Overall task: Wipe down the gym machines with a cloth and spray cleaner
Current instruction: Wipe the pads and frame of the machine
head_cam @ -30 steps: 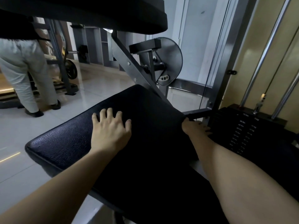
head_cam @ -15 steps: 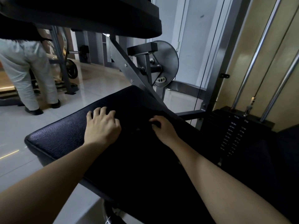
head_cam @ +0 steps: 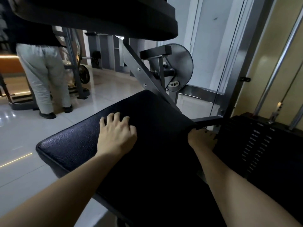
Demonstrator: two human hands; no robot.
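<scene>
- Left hand (head_cam: 116,135) lay palm-down on the seat pad (head_cam: 73,145), fingers bent, tips on the vinyl, holding nothing
- Right hand (head_cam: 202,138) was at the pad's right edge, in the gap beside the weight stack (head_cam: 262,145); fingers were in shadow, so cannot tell whether they gripped anything
- No cloth could be made out against the black pad, and no spray cleaner was in view
- Step in hand, as a judgement: wiping the pad's side edge and corner
- To do it well: keep the left hand braced as a steady anchor, run the right hand along the whole seam, not just the corner, then cover the top in overlapping passes
- Risk: fingers near the weight stack and the bar (head_cam: 208,122) just beyond the corner could get knocked; keep them on the pad side
- The pad lay roughly flat, top face up, at about waist level to the person
- Long axis seemed to run from the rounded left corner up to the far corner under the frame strut (head_cam: 142,74); the near end was cut off by arms and frame edge, so not certain
- Upper pad (head_cam: 98,17) overhung it, untouched
- Another person (head_cam: 44,76) stood well apart on the tiled floor (head_cam: 24,136)
</scene>
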